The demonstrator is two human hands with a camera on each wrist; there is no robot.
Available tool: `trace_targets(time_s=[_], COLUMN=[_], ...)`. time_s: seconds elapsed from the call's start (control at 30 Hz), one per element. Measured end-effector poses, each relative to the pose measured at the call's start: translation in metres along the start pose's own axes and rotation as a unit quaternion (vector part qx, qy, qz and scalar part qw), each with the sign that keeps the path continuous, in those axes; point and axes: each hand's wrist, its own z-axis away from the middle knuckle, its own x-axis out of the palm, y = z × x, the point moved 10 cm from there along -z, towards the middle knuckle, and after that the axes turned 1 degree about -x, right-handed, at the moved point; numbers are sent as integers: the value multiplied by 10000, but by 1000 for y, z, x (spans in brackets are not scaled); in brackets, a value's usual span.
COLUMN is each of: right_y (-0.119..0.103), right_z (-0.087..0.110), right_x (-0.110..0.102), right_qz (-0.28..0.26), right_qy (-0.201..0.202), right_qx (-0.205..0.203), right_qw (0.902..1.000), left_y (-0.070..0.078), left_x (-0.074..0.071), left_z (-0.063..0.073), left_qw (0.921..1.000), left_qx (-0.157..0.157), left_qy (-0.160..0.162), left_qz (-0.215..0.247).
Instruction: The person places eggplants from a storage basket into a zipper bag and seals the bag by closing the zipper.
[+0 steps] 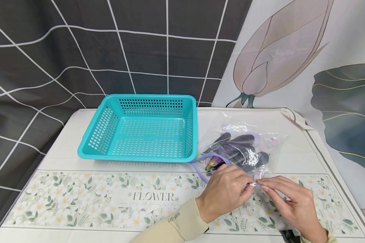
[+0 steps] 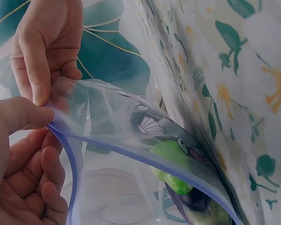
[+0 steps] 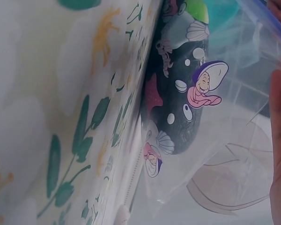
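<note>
A clear zip bag with a purple zip edge lies on the table, several dark purple eggplants inside it. Cartoon shell figures are printed on its film. At the bag's near right corner, my left hand pinches the purple zip edge between thumb and fingers. Right beside it, my right hand pinches the end of the same edge. Toward the left the two sides of the zip stand apart in a loop. One eggplant's green stem end shows near that gap.
A turquoise plastic basket with nothing in it stands left of the bag, close to the zip loop. Under everything is a white tablecloth with a floral band. Behind the table hang a dark grid-patterned cloth and a flower-printed one.
</note>
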Motion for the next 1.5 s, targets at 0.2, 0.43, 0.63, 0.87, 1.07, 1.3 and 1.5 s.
trace_targets(time_s=[0.2,0.43,0.63,0.87,1.07,1.3,1.5], right_y=[2,0,1,3,3,9,14], right_z=[2,0,0,1,0,7,12], right_x=[-1,-2,-3,-4,-6,-9,-12], right_qz=[75,56,48,69,124,106,86], right_qy=[-5,48,58,48,79,125,115], right_qx=[69,38,47,182,259,230,270], right_qw=[9999,10000,10000,9998,9996,9996,9995], left_y=[2,0,0,-1,-1,-3,-4], left_x=[-1,-1,-2,-2,-3,-3,-4], left_z=[0,0,0,1,0,0,0], left_qw=[9999,10000,9998,9996,9996,9996,9996], left_qx=[48,23,32,26,60,59,66], left_qy=[-7,-45,-18,-91,-29,-17,-12], left_qz=[-100,-82,-192,-258,-290,-271,-267])
